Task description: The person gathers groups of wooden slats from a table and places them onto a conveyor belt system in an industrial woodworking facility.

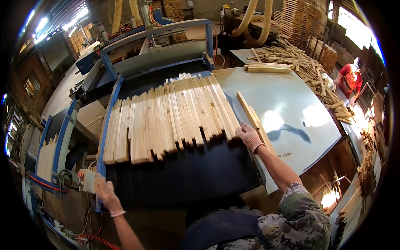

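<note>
A row of pale wooden strips (166,121) lies side by side on a black conveyor belt (183,179), their near ends uneven. My right hand (251,137), in a pale knit glove, rests at the near end of the rightmost strips, fingers stretched out against the wood. Just right of it, a few loose strips (255,121) lie along the edge of a grey metal table (300,133). My left hand (109,195), also gloved, is at the belt's blue side frame (101,160), fingers extended and holding nothing. Next to it sits a control box (86,181) with a red button.
A blue machine frame (156,35) spans the belt's far end. On the metal table's far side lie a small strip stack (268,67) and a big loose pile (304,71). A person in red (351,79) stands at far right. Another strip-loaded conveyor (48,156) is at left.
</note>
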